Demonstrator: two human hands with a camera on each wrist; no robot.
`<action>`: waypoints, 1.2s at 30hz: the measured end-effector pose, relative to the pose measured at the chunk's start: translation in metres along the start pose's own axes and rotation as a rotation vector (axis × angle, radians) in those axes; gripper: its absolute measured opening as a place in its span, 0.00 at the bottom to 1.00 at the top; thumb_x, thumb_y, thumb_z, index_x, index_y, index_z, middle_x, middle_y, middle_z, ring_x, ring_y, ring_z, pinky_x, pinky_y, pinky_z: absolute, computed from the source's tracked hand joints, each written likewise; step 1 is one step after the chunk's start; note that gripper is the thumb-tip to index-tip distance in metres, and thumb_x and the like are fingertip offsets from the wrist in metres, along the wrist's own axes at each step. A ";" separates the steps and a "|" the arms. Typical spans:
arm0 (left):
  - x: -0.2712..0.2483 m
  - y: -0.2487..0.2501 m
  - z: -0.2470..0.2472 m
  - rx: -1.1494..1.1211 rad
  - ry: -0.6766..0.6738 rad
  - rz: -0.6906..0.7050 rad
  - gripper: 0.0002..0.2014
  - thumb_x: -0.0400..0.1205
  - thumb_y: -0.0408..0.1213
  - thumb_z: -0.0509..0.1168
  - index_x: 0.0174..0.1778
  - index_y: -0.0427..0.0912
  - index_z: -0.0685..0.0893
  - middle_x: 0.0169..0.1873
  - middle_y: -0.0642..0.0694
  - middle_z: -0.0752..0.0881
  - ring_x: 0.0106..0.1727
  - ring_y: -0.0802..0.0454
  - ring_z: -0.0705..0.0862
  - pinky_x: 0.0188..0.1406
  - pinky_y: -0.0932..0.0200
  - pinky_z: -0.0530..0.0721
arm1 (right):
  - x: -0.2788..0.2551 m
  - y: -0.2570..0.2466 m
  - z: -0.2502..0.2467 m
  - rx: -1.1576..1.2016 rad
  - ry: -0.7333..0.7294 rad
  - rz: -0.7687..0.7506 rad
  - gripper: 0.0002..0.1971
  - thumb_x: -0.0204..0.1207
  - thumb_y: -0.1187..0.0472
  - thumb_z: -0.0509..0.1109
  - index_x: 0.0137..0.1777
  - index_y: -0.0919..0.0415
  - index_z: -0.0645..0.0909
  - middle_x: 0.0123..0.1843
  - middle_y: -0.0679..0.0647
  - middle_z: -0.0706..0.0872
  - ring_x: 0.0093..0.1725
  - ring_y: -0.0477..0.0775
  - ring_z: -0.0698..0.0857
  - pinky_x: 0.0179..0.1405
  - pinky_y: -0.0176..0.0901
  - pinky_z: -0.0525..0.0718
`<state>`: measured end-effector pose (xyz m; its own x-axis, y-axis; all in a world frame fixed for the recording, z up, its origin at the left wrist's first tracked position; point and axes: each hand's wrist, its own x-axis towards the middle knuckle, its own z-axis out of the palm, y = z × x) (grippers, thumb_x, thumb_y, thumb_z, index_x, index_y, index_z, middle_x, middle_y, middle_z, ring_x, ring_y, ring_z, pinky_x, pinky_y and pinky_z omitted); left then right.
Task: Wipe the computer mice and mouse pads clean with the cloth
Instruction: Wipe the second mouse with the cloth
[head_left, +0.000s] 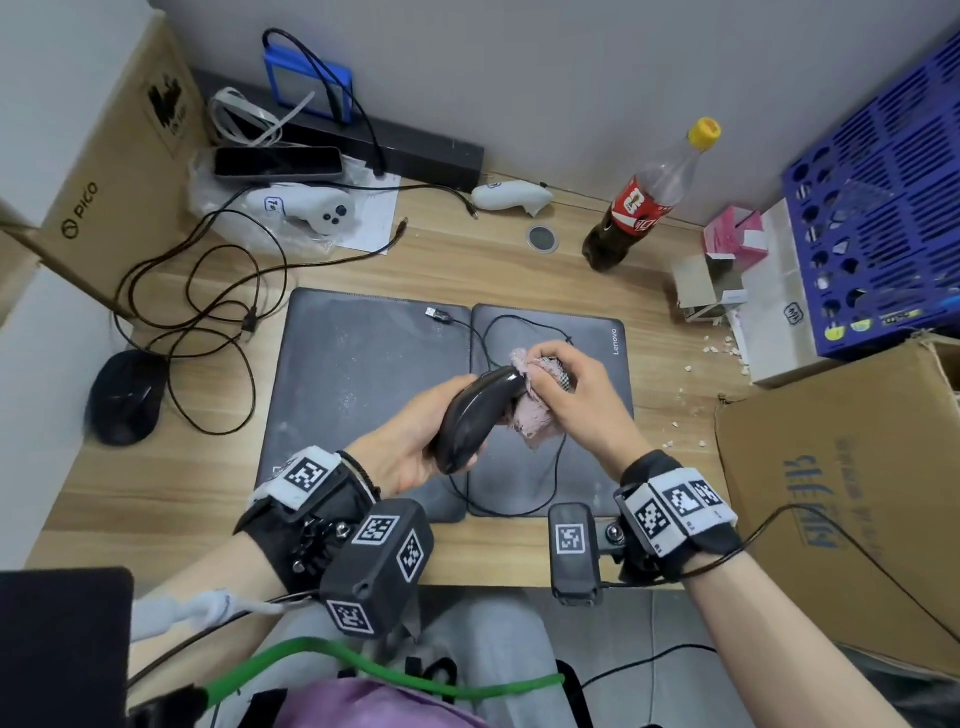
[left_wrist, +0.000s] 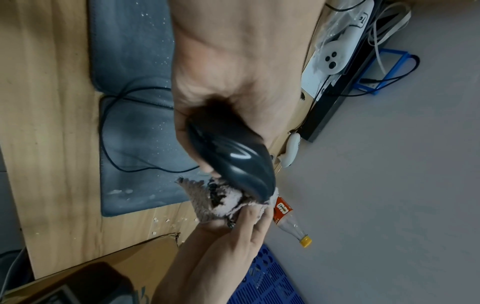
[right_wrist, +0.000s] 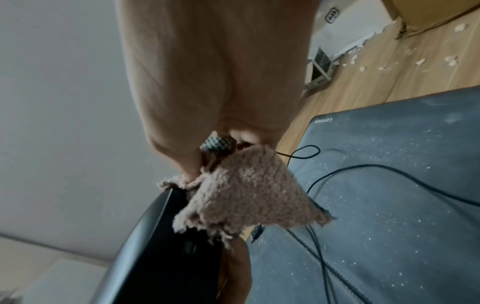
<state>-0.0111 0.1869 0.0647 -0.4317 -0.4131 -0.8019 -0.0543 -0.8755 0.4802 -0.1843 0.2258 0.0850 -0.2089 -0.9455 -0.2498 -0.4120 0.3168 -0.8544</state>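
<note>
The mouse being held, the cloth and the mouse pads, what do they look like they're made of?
Mouse: likely glossy hard plastic, showing bright reflections. Cloth: pinkish looped terry or microfibre, fraying at its edges. Mouse pads: matte dark fabric-topped, probably rubber-backed, speckled with white dust.

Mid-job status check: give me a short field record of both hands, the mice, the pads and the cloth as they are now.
left hand: grips the glossy black wired mouse, lifted above the pads
right hand: holds the fuzzy pink cloth bunched against the mouse's front end
second mouse: matte black mouse on the wooden desk, left of the pads, untouched
left dark grey mouse pad: white specks on it
right dark grey Lenovo mouse pad: specks too, mouse cable lying across
white crumbs: on desk right of pads
</note>
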 end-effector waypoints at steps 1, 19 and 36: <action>0.001 0.000 0.001 -0.020 0.019 0.001 0.12 0.85 0.49 0.64 0.41 0.47 0.83 0.19 0.48 0.79 0.18 0.52 0.78 0.16 0.67 0.74 | -0.002 -0.002 0.001 0.004 -0.002 -0.007 0.02 0.80 0.63 0.67 0.49 0.58 0.81 0.42 0.43 0.83 0.41 0.41 0.80 0.46 0.36 0.78; -0.008 0.007 -0.020 0.130 0.138 0.134 0.21 0.87 0.60 0.56 0.52 0.49 0.87 0.39 0.47 0.91 0.38 0.50 0.87 0.41 0.59 0.82 | 0.012 -0.012 0.023 0.016 -0.021 0.024 0.01 0.79 0.64 0.67 0.47 0.61 0.79 0.44 0.52 0.82 0.37 0.39 0.81 0.36 0.32 0.80; 0.007 -0.015 -0.004 -0.203 -0.203 0.111 0.14 0.90 0.48 0.53 0.68 0.51 0.76 0.56 0.37 0.86 0.50 0.33 0.86 0.53 0.39 0.86 | 0.011 0.007 0.005 -0.092 -0.075 -0.049 0.02 0.79 0.60 0.69 0.46 0.54 0.79 0.31 0.47 0.85 0.28 0.47 0.84 0.33 0.42 0.82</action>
<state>-0.0099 0.1958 0.0506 -0.5973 -0.4685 -0.6509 0.1756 -0.8684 0.4638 -0.1851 0.2170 0.0735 -0.1214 -0.9620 -0.2448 -0.5008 0.2723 -0.8216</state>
